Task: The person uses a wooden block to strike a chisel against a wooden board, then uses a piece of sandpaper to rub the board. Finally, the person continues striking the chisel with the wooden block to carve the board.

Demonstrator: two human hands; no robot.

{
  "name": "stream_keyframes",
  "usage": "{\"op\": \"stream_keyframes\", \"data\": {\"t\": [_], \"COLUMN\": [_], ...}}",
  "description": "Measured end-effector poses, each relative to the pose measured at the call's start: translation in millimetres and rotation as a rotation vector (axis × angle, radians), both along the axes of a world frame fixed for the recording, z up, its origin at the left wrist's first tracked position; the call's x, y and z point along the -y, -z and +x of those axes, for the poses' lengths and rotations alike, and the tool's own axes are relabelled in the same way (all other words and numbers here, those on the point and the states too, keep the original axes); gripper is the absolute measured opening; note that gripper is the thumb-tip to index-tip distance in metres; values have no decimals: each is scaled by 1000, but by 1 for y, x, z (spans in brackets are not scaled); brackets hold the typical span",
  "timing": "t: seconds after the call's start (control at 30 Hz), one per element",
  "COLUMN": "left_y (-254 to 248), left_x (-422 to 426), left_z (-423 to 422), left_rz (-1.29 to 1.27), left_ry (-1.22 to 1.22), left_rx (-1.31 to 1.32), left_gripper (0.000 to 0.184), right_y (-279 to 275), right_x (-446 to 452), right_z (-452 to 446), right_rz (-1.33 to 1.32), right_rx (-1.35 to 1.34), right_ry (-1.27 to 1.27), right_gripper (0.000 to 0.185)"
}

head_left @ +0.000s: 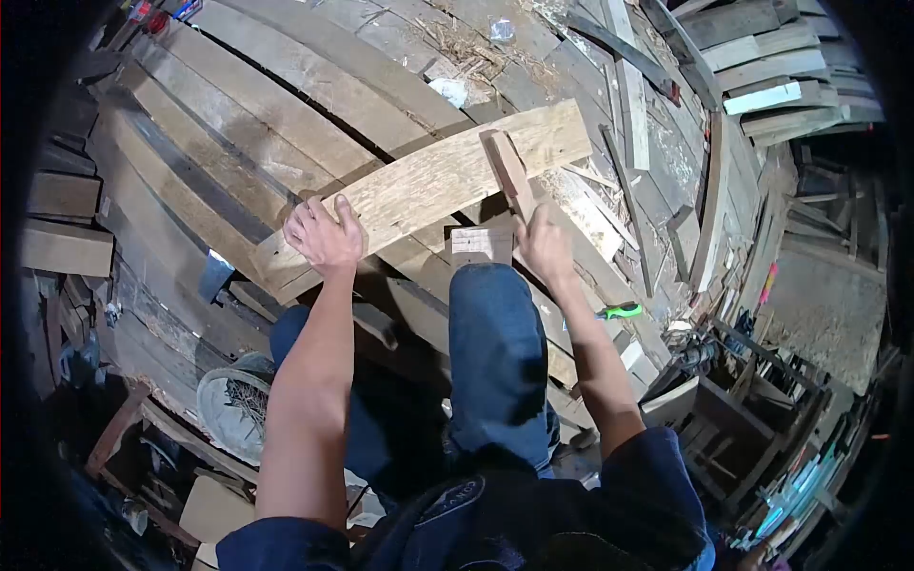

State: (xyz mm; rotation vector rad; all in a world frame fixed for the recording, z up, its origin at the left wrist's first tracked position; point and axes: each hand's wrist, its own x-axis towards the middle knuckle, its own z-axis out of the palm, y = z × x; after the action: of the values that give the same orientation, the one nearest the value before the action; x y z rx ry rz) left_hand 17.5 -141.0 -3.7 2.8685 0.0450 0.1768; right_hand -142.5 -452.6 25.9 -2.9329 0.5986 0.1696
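A long, slightly curved wooden board [419,190] lies slantwise in front of me, its right end farther away. Across its left part rests my left hand [326,235], the fingers bent over the wood and the thumb apart, holding it. My right hand [546,246] is wrapped round the handle of a wooden tool with a long, flat block-like head [507,171]. This head lies over the right part of the board; whether it touches the surface I cannot tell, and its underside is hidden. A short wooden block [481,245] with markings sits by my knee, beneath the board's near edge.
Broad planks [286,71] lie side by side beyond the board. A green-handled tool [621,310] is near my right forearm. A bucket [231,409] with thin dark pieces, maybe nails, stands at lower left. Stacked timber [771,71] is at upper right; shavings [471,43] litter the far side.
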Motion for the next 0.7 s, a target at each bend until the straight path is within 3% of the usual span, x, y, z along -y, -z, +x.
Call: {"op": "stream_keyframes", "data": {"t": [0.03, 0.17, 0.2, 0.27, 0.33, 0.4, 0.47, 0.57, 0.6, 0.67, 0.7], "left_y": [-1, 3, 2, -5, -6, -3, -2, 1, 0, -5, -7], "left_x": [1, -2, -1, 1, 1, 2, 0, 0, -1, 0, 1], "left_z": [0, -2, 0, 2, 1, 0, 0, 0, 0, 1, 1], "left_rz": [-15, 9, 18, 9, -8, -7, -25, -18, -20, -30, -36], "left_ry": [0, 11, 17, -3, -1, 3, 11, 21, 25, 27, 27], "left_rx": [-4, 15, 17, -30, -42, 16, 56, 93, 115, 80, 74], "left_gripper": [48, 47, 47, 47, 48, 48, 48, 47, 47, 46, 45], "right_y": [-5, 4, 3, 8, -16, -33, 8, 26, 2, 2, -4], "right_x": [17, 58, 38, 11, 2, 37, 66, 51, 22, 7, 11], "right_z": [5, 38, 42, 29, 19, 33, 41, 52, 54, 31, 27], "right_rz": [-117, 51, 48, 118, -58, -31, -66, 62, 31, 0, 57], "right_rx": [-9, 64, 129, 102, -30, -141, 12, 208, 70, 75, -25], "right_ry": [13, 448, 445, 218, -4, 58, 230, 347, 310, -105, -70], "right_gripper": [50, 44, 44, 45, 46, 47, 47, 46, 48, 49, 49]}}
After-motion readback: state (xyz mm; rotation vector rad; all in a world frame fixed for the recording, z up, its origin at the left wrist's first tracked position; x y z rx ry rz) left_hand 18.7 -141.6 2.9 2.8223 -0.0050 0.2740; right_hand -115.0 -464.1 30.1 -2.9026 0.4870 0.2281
